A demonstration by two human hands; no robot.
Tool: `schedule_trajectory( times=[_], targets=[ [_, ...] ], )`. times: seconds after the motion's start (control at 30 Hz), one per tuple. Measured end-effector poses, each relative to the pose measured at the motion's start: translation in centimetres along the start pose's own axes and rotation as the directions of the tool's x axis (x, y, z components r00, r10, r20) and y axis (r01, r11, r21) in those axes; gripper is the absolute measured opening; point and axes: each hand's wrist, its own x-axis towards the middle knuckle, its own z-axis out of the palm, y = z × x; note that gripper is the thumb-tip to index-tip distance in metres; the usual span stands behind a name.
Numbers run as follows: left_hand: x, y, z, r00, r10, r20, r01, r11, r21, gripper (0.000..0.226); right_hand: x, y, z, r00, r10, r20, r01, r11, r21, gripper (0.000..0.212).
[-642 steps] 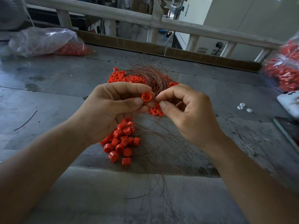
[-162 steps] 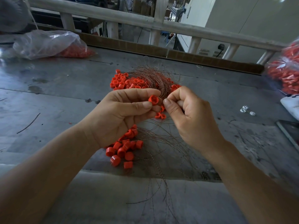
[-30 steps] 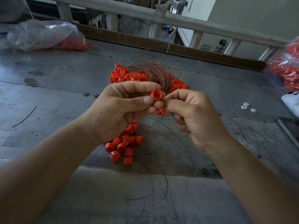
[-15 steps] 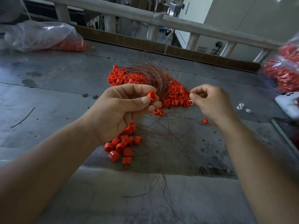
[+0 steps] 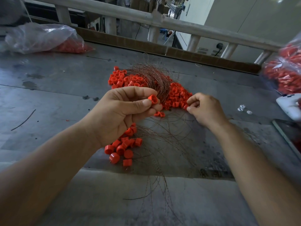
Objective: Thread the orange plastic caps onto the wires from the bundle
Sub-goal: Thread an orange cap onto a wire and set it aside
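My left hand pinches an orange cap between thumb and fingers, and the thin copper wires of the bundle run through the same grip. A pile of loose orange caps lies on the grey table behind it. My right hand is at the right edge of that pile, its thumb and forefinger closed on a cap there. Below my left hand hangs a cluster of threaded caps, with wire ends trailing toward me.
A clear bag with orange caps lies at the back left, another bag of caps at the right edge. A white device and a dark flat slab sit at the right. A wooden rail borders the table's far side.
My right hand left the cap held by my left hand, swung out to the right and dropped onto the loose pile. My left hand kept its cap and wires.
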Motion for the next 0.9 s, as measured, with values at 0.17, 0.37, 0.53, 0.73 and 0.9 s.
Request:
schedule_trajectory(
  times=[0.17, 0.37, 0.53, 0.73, 0.9],
  targets=[
    [0.0, 0.0, 0.1, 1.000, -0.004, -0.015, 0.005, 1.000, 0.006, 0.020, -0.2, -0.6, -1.1, 0.996, -0.002, -0.089, 0.021, 0.977, 0.214, 0.017],
    [0.0, 0.0, 0.2, 1.000, -0.004, -0.028, 0.005, 0.999, 0.036, 0.020, -2.4, -4.3, -2.3, 0.994, -0.099, 0.045, 0.029, 0.640, 0.768, 0.022],
    [0.0, -0.1, 0.1, 0.999, -0.006, -0.033, 0.009, 0.997, 0.071, 0.020, -4.0, -6.3, -1.9, 0.949, -0.195, 0.246, -0.127, 0.478, 0.869, 0.014],
    [0.2, -0.2, -0.1, 0.999, -0.011, -0.037, 0.014, 0.996, 0.086, 0.020, -4.4, -6.6, -1.6, 0.935, -0.247, 0.253, -0.108, 0.481, 0.870, 0.015],
    [0.1, -0.2, -0.1, 1.000, -0.012, -0.025, 0.015, 0.995, 0.100, 0.020, -4.4, -6.4, -1.8, 0.949, -0.252, 0.190, -0.022, 0.548, 0.836, 0.022]
  ],
)
